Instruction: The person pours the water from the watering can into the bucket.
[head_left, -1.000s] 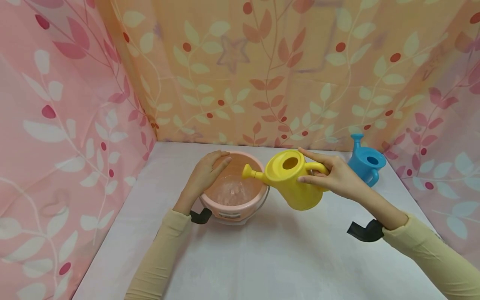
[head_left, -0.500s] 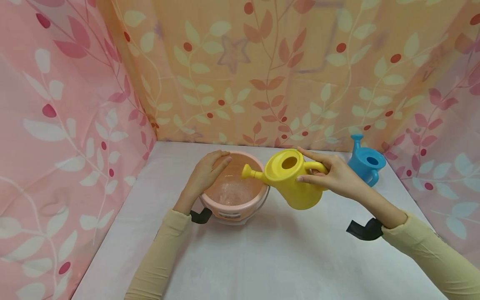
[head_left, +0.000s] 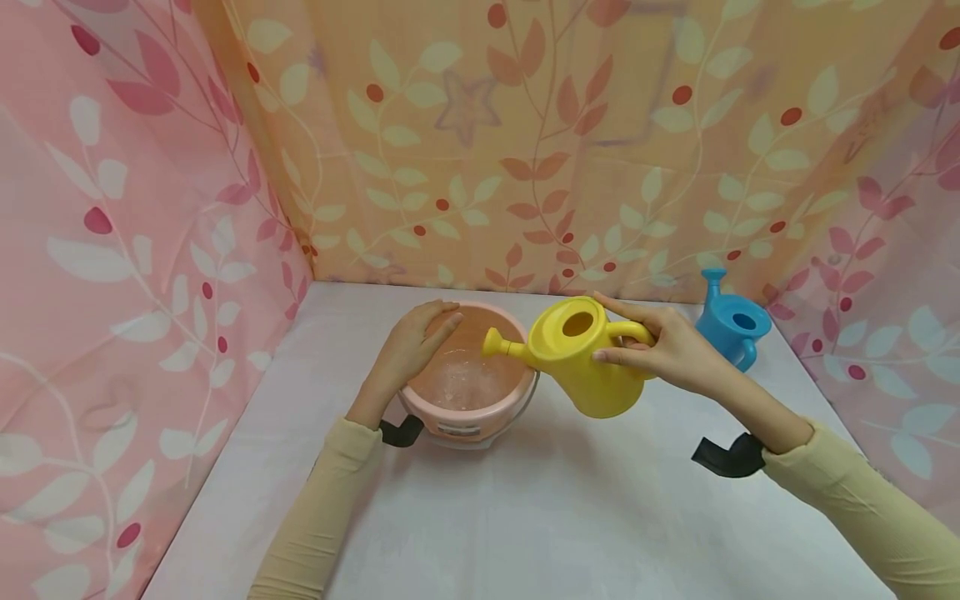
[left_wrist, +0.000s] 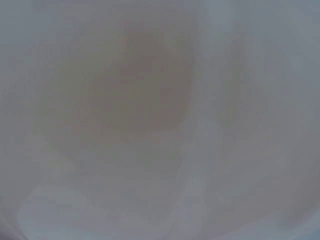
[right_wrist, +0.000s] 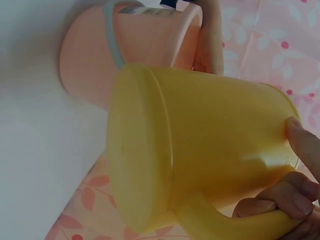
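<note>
In the head view, my right hand (head_left: 667,346) grips the handle of a yellow watering can (head_left: 592,354), its index finger laid along the can's upper body. The can tilts left, and its sprinkler head hangs over the opening of a pink bucket (head_left: 472,429). Clear, rippling water (head_left: 468,379) lies inside the bucket. My left hand (head_left: 408,346) rests on the bucket's left rim with its fingers fairly straight and the thumb over the opening. The right wrist view shows the yellow can's base and handle close up, with the bucket behind. In the left wrist view everything is blurred.
A blue watering can (head_left: 731,329) stands at the back right of the white table (head_left: 570,517). Patterned cloth walls (head_left: 480,150) close off the back and both sides. The bucket's grey handle (head_left: 525,404) hangs down at its right.
The yellow watering can has shifted very slightly up and left in my right hand. Ripples in the bucket's water have changed shape. My left hand stays in place.
</note>
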